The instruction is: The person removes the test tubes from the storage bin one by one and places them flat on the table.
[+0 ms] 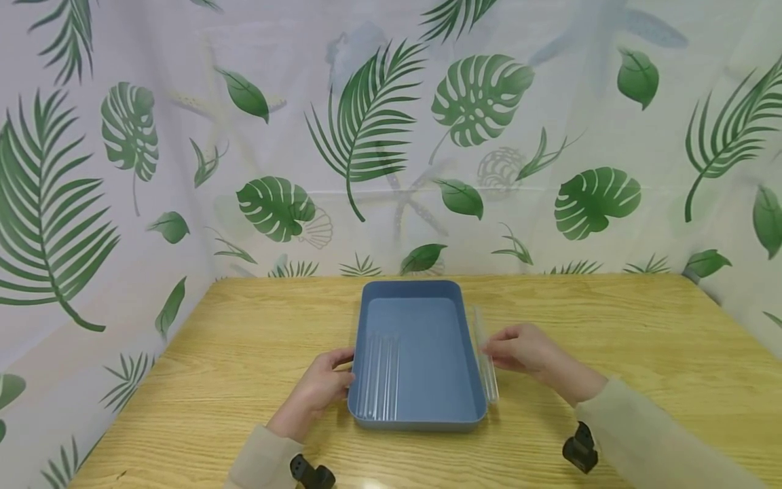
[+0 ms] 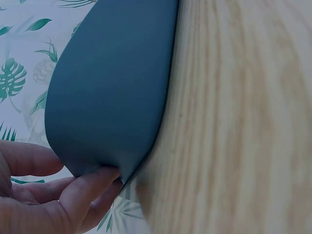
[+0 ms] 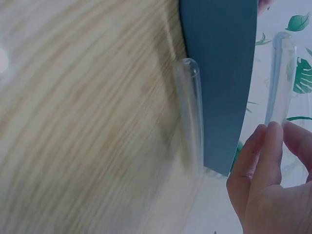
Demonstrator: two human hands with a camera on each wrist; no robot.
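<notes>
A blue rectangular tray point(image 1: 430, 360) lies on the table, with several clear test tubes point(image 1: 381, 380) side by side along its left inner wall. My left hand point(image 1: 326, 382) holds the tray's left side; in the left wrist view its fingers meet the outer wall from rim to lower edge. My right hand point(image 1: 519, 350) pinches a clear test tube point(image 3: 282, 73) beside the tray's right wall, its rounded end above the fingertips. Another clear tube point(image 3: 191, 107) lies close along the outside of that wall, on the table, below the held one.
The wooden table point(image 1: 244, 326) extends around the tray. Behind it hangs a white cloth point(image 1: 391, 251) printed with green leaves, which also covers both sides. A black wrist camera point(image 1: 580, 448) is on the right sleeve, another point(image 1: 311, 472) on the left.
</notes>
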